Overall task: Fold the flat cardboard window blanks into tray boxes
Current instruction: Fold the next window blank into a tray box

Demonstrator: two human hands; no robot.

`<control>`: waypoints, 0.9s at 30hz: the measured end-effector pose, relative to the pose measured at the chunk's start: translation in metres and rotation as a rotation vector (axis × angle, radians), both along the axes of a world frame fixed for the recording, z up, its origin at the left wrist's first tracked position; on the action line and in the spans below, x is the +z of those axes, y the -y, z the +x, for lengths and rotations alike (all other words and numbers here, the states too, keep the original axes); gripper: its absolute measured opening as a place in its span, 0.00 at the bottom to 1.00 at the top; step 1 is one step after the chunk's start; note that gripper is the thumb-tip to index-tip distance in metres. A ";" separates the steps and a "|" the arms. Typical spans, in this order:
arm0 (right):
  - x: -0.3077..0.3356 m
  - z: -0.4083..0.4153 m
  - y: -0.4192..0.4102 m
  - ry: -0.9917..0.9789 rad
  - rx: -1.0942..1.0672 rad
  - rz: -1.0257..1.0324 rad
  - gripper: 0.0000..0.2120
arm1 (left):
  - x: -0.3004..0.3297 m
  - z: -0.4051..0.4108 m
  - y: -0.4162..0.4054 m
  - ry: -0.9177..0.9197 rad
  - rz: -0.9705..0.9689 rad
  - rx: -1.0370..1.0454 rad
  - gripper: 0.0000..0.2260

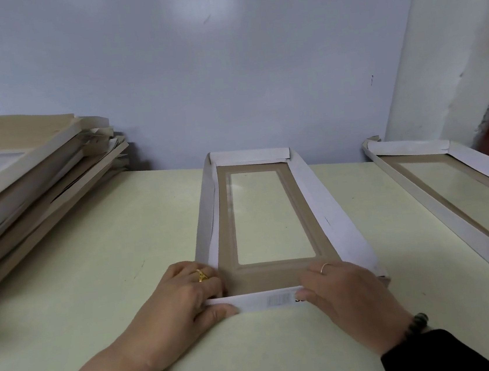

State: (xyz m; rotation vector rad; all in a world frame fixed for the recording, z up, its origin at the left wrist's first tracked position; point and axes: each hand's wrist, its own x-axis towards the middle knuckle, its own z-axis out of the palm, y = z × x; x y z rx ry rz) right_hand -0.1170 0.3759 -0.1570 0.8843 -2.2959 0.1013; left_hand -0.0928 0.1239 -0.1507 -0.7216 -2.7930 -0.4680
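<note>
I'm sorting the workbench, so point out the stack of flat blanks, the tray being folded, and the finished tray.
stack of flat blanks (24, 192), head view, side edges
tray being folded (315, 204), head view, right wall
finished tray (440, 202), head view, left wall

Pale table (97, 238): blank stack (23, 183), two tray boxes (270, 212).

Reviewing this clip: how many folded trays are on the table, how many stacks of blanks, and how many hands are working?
Folded trays: 2, one under the hands, one at right
Stacks of blanks: 1, at left
Hands: 2, left hand and right hand, both gripping the near wall
Total: 5
</note>
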 end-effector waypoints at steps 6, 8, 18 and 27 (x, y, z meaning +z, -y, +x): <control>-0.003 0.001 -0.002 -0.008 -0.018 -0.016 0.19 | 0.007 -0.007 0.009 -0.148 -0.311 -0.006 0.23; -0.003 0.001 -0.002 -0.017 -0.013 -0.026 0.17 | 0.010 -0.011 0.011 -0.104 -0.349 -0.012 0.25; -0.003 0.002 -0.002 -0.031 -0.036 -0.024 0.12 | 0.017 -0.023 0.007 0.072 -0.334 0.036 0.25; -0.001 0.004 0.000 -0.073 -0.043 -0.028 0.13 | 0.038 -0.049 -0.006 0.651 -0.274 0.177 0.45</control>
